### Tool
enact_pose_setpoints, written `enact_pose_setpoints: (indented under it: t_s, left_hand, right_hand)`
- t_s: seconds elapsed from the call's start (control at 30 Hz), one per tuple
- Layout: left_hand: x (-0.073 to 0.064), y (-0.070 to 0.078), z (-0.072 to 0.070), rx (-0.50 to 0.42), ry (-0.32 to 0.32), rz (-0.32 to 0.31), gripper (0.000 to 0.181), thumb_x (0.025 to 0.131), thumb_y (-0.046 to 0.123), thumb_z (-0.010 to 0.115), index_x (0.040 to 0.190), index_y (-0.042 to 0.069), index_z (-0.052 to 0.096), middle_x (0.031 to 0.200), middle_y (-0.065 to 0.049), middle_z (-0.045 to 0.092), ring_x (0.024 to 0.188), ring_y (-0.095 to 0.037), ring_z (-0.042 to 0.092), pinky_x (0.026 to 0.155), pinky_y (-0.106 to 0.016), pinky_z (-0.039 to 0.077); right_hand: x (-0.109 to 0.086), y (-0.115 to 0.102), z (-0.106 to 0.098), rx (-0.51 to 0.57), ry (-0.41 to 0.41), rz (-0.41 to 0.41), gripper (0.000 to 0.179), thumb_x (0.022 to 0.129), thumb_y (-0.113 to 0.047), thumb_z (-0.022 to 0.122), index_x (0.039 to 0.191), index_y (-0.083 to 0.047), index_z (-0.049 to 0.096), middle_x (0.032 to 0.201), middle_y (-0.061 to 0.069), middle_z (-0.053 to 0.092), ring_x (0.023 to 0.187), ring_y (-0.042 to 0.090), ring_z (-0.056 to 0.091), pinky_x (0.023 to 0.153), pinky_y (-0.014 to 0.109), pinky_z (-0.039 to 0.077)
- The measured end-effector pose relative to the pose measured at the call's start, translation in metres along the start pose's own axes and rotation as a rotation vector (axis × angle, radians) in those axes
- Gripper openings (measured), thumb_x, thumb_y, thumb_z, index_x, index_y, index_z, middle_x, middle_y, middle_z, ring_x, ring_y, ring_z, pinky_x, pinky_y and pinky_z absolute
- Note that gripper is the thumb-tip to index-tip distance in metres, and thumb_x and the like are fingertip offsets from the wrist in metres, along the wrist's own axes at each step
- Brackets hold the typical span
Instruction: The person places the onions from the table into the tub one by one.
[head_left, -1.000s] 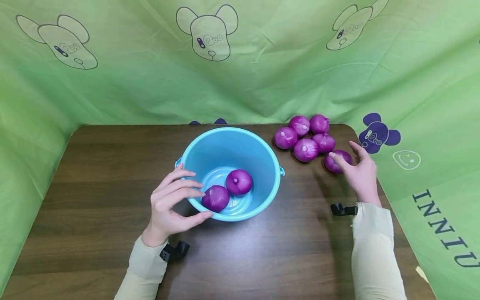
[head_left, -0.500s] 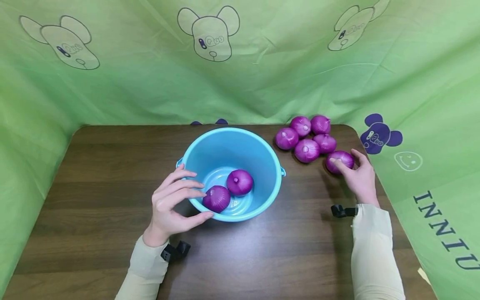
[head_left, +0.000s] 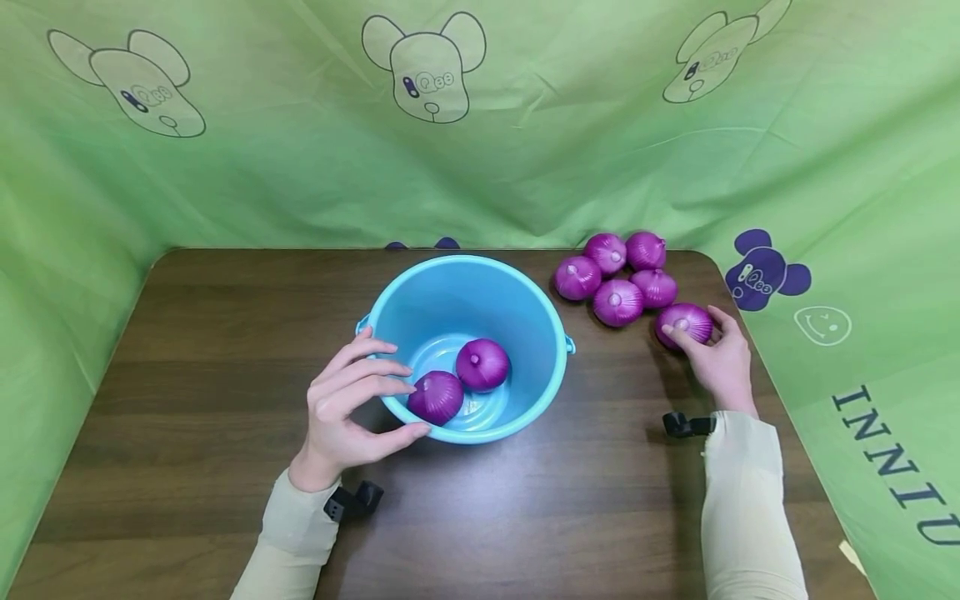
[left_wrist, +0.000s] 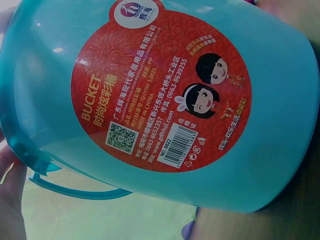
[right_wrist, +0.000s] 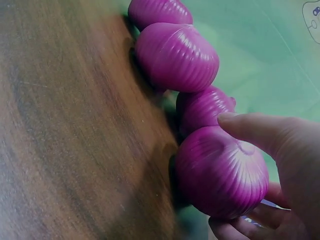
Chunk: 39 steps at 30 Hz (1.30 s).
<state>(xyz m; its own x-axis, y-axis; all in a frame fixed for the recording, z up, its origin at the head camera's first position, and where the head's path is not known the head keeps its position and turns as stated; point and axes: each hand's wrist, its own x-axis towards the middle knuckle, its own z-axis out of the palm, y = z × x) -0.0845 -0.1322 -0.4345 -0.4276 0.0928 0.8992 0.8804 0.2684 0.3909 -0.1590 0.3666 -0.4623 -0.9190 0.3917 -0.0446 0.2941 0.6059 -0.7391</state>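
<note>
My right hand [head_left: 722,364] grips a purple onion [head_left: 686,322] near the table's right edge, thumb on one side and fingers round the other. In the right wrist view that onion [right_wrist: 222,172] overlaps the table, with the thumb across its top and fingers beneath. My left hand [head_left: 348,412] holds the rim of a light blue bucket [head_left: 551,379], its fingers reaching over the edge and the thumb on the near rim. Two purple onions [head_left: 482,365] lie inside on the bottom. A red round label [left_wrist: 165,100] shows on the bucket's side in the left wrist view.
Several more purple onions [head_left: 617,302] cluster at the back right of the brown wooden table [head_left: 525,517], just left of the gripped one. A green printed cloth [head_left: 300,167] hangs behind and along both sides.
My right fingers have closed in from over the onion to round its sides, and the hand has come slightly lower. The left hand keeps its place on the bucket.
</note>
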Motion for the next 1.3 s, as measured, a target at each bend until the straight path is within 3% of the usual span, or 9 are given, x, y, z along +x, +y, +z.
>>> enact_pose_setpoints:
  t_s: [0.33,0.73,1.0,1.3]
  left_hand:
    - [-0.0007,-0.001,0.0009,-0.004,0.001,0.008,0.043,0.081,0.047,0.085,0.083,0.004,0.076,0.086,-0.011,0.074,0.094,-0.034,0.066,0.107,-0.056,0.043]
    - [-0.001,-0.0005,-0.0003,0.002,-0.005,0.001,0.044,0.081,0.048,0.084,0.083,0.004,0.077,0.086,-0.011,0.074,0.093,-0.034,0.066,0.108,-0.054,0.044]
    - [-0.0007,-0.0005,0.0003,-0.001,0.002,0.012,0.044,0.081,0.047,0.084,0.083,0.004,0.076,0.085,-0.012,0.074,0.093,-0.035,0.066,0.107,-0.054,0.044]
    - [-0.001,-0.0008,0.0009,-0.001,0.005,0.019,0.044,0.081,0.047,0.084,0.083,0.004,0.076,0.085,-0.012,0.074,0.092,-0.035,0.066,0.107,-0.055,0.044]
  right_hand:
    - [0.0004,0.005,0.0016,-0.017,0.009,-0.003,0.087,0.093,-0.038,0.075,0.159,-0.004,0.029,0.149,0.028,0.046,0.131,0.041,0.049,0.11,0.045,0.041]
    - [-0.001,0.0045,0.0013,-0.006,0.0,0.005,0.087,0.093,-0.039,0.075,0.158,-0.003,0.03,0.145,0.027,0.049,0.128,0.039,0.051,0.106,0.037,0.045]
    - [0.0,0.003,0.0,0.012,0.051,0.011,0.084,0.092,-0.036,0.077,0.157,-0.006,0.034,0.146,0.023,0.05,0.127,0.036,0.052,0.106,0.034,0.045]
    - [-0.0006,0.0015,-0.0026,0.008,0.057,0.013,0.086,0.092,-0.039,0.076,0.158,-0.006,0.032,0.147,0.023,0.048,0.129,0.038,0.05,0.109,0.038,0.043]
